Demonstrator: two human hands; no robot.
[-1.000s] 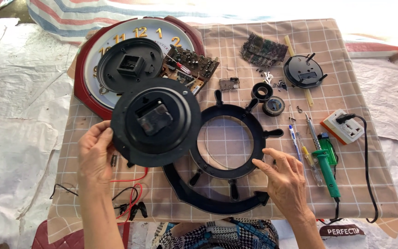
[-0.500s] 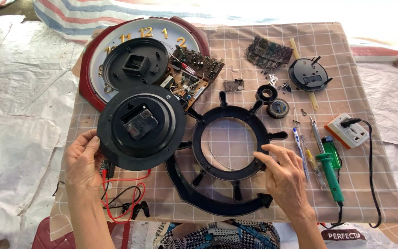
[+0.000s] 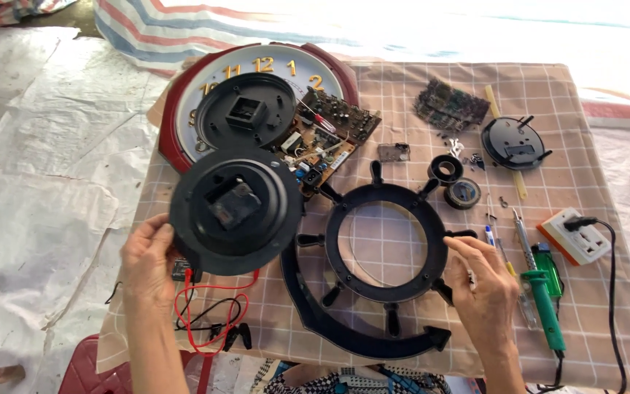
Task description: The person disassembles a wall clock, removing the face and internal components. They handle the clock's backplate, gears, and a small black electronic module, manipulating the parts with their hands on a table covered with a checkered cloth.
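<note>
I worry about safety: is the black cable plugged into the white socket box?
Plugged in. A black plug sits in the white socket box right of the green soldering iron; its cable runs down.

Disc (image 3: 236,210): black plastic, matt, with a faint sheen along the moulded rings. Wheel frame (image 3: 386,243): black plastic, smooth, semi-gloss. Arc (image 3: 315,314): same black plastic, slightly shinier on the edge. Clock face (image 3: 257,73): white, smooth; rim dark red, glossy; numerals gold, metallic-looking. Circuit board (image 3: 326,135): brown laminate, rough with components. Cloth (image 3: 534,109) over the surface: woven, matt, tan check. Leads (image 3: 209,306): red and black rubbery insulation. Soldering iron (image 3: 545,292): green plastic handle, glossy; shaft bare metal. Socket (image 3: 577,237): white plastic, smooth. Floor sheeting (image 3: 30,182): white woven plastic, creased.
</note>
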